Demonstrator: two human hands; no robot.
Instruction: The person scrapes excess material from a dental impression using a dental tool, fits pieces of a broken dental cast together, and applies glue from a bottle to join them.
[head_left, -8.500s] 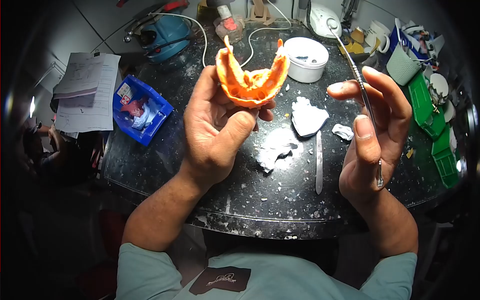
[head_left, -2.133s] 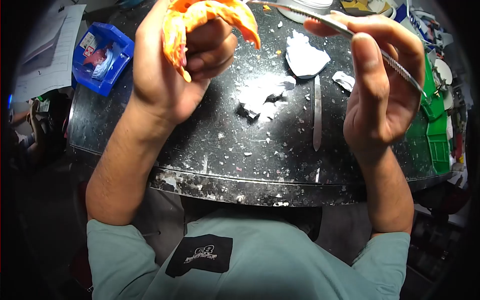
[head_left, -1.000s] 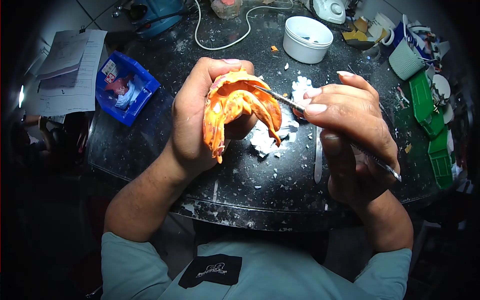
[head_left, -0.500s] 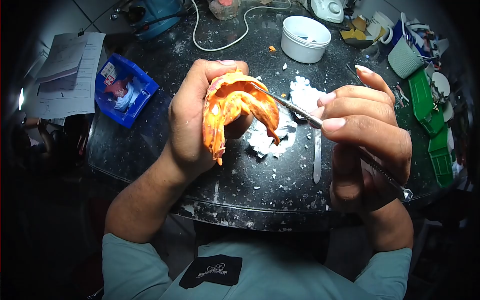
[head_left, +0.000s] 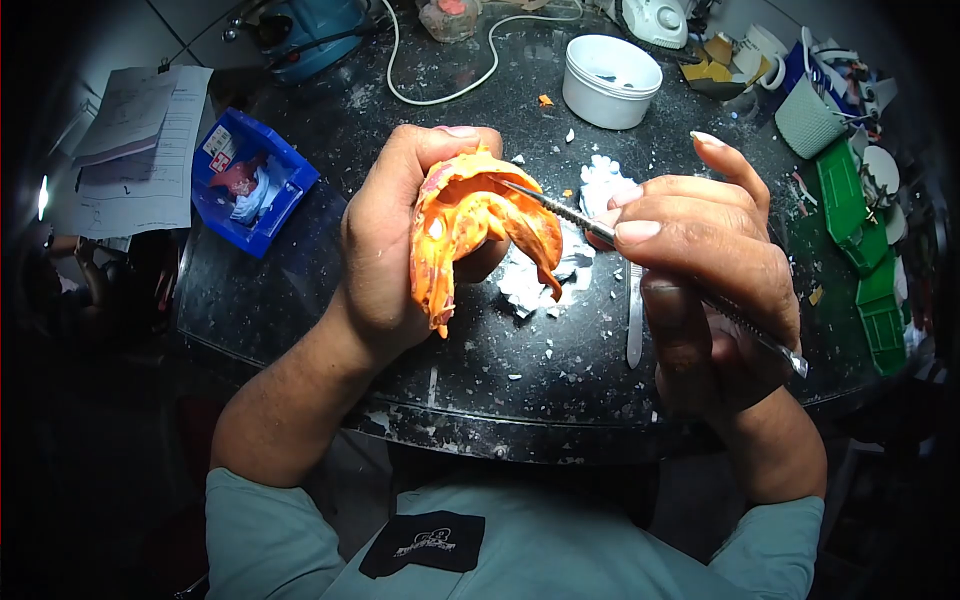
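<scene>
Left hand [head_left: 385, 225] has the orange piece [head_left: 455, 218] at center frame, a bit left and above middle. Fingers closed on it, thumb side up at its top left edge, rest of the fingers behind, mostly hidden by the piece. Arch faces me, open end down, left leg dangling lower than the right one. Right hand [head_left: 720, 270], right of center: fingers narrow around the thin metal tool [head_left: 572, 214], index fingertip on the shaft, little finger sticking up and out. Part of the shaft is lost behind the fingers; far end shows again at lower right of the hand. Tip is at the inner face of the arch; can't tell if it's pressing or just over it. On the worktop [head_left: 470, 385]: white crumpled lumps [head_left: 540, 288] below right of the piece, partly covered by it; white chunk [head_left: 603, 180] further up, lower part cut by the right hand; flat metal blade [head_left: 635, 330], upper end hard to make out. White tub [head_left: 603, 103] upper center-right, dark bits inside, too small to read. Blue bin [head_left: 284, 212] upper left, pink and white stuff in it, next to papers [head_left: 130, 150], writing illegible. Blue machine [head_left: 318, 45] and white device [head_left: 655, 18] both cut off at the top edge. Far left too dark, only part of another person [head_left: 88, 262] visible.
</scene>
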